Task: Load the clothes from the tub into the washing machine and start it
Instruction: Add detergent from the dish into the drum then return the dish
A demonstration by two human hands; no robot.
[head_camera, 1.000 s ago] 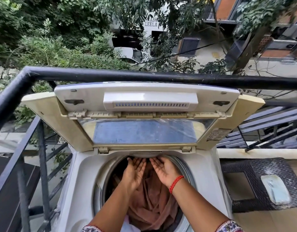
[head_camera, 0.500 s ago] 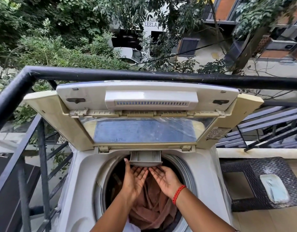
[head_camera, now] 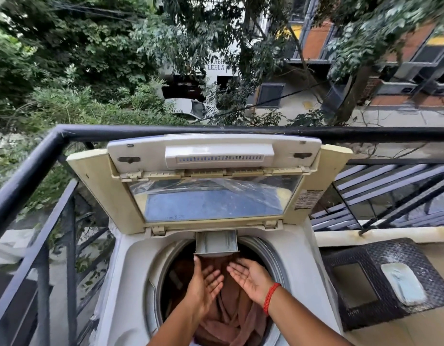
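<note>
**A:** How are the fingers placed?

**B:** On the left hand (head_camera: 203, 283) the fingers (head_camera: 213, 277) are straight and loosely spread, palm up, gripping nothing. Its thumb points up toward the small grey drawer (head_camera: 217, 242) that sticks out over the drum opening; the thumb tip is right at the drawer's lower left corner, though I cannot tell if it touches.

**A:** And the other one?

**B:** The right hand (head_camera: 251, 278) is also palm up, fingers (head_camera: 234, 269) straight and slightly apart, holding nothing. A red thread band (head_camera: 271, 297) sits on that wrist. The two hands are just beside each other over the drum, fingertips nearly meeting.

**A:** Where are the clothes?

**B:** Brown cloth (head_camera: 232, 313) lies inside the drum, below and between both hands.

**A:** And the machine?

**B:** The top-loading washing machine (head_camera: 131, 283) has its lid (head_camera: 211, 186) folded up and standing against the black railing (head_camera: 166, 132). The drawer is pulled out from the rear rim beneath the lid hinge.

**A:** Anything around it?

**B:** To the right, a dark woven stool (head_camera: 411, 258) with a pale pad on top. Beyond the railing are trees, a white car and buildings.
</note>
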